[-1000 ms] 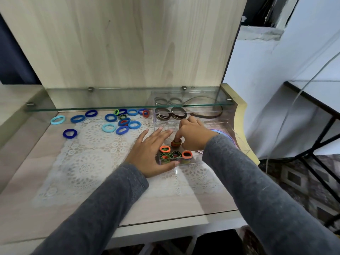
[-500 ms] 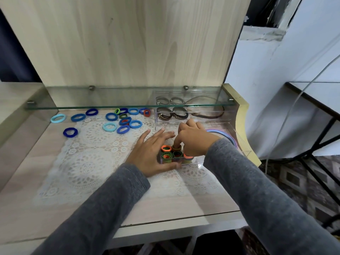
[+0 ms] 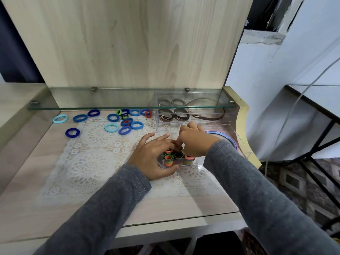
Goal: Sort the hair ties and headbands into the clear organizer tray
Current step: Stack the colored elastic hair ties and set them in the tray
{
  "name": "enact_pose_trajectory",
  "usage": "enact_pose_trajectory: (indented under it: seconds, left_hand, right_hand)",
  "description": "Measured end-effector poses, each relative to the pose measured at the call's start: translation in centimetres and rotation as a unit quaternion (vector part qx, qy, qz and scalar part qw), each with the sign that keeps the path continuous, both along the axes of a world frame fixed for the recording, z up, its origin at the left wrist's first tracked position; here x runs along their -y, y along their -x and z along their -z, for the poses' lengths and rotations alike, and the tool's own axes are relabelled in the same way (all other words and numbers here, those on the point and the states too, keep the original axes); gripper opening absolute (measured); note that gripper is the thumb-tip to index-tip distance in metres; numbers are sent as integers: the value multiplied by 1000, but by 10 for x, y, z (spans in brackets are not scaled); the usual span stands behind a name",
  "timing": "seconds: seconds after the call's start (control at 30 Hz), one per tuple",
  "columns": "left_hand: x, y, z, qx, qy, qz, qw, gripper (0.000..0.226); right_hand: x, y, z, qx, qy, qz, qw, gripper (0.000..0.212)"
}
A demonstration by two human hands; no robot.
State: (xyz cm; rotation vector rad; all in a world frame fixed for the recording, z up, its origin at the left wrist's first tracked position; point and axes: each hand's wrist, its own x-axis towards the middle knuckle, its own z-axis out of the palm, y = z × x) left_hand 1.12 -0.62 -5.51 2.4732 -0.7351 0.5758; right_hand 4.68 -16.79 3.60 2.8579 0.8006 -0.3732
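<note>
The clear organizer tray (image 3: 202,120) stands at the right of the desk. Its front compartment holds orange and green hair ties (image 3: 168,157). My right hand (image 3: 194,142) reaches down into that compartment and pinches an olive-brown hair tie (image 3: 180,149) with curled fingertips. My left hand (image 3: 152,155) rests with spread fingers against the tray's left front corner. Brown headbands (image 3: 207,117) lie in the back compartments, and pastel headbands (image 3: 230,138) show at the right, partly hidden by my right wrist. Several blue hair ties (image 3: 125,123) lie loose at the back left.
A glass shelf (image 3: 110,102) overhangs the back of the desk and the tray's rear. A white lace mat (image 3: 92,162) covers the desktop. A wooden back panel rises behind. A black metal-framed table (image 3: 316,100) stands to the right, beyond the desk's edge.
My right hand has pushed the tie lower into the front compartment. My left hand has slid right, closer against the tray's corner.
</note>
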Motion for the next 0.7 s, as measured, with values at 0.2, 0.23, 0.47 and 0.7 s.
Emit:
enact_pose_trajectory:
  seconds: [0.2, 0.23, 0.47, 0.7]
  left_hand:
    - [0, 1, -1, -6, 0, 0, 1000, 46]
    - [0, 2, -2, -5, 7, 1, 1000, 45]
    - [-1, 6, -5, 60, 50, -66, 995, 32]
    - [-3, 8, -6, 68, 70, -72, 993, 28]
  right_hand:
    - [13, -4, 1, 20, -140, 11, 990, 43]
    - [16, -6, 3, 36, -183, 19, 982, 46]
    - [30, -5, 36, 113, -329, 65, 935, 45]
    - [34, 5, 48, 139, -373, 46, 916, 43]
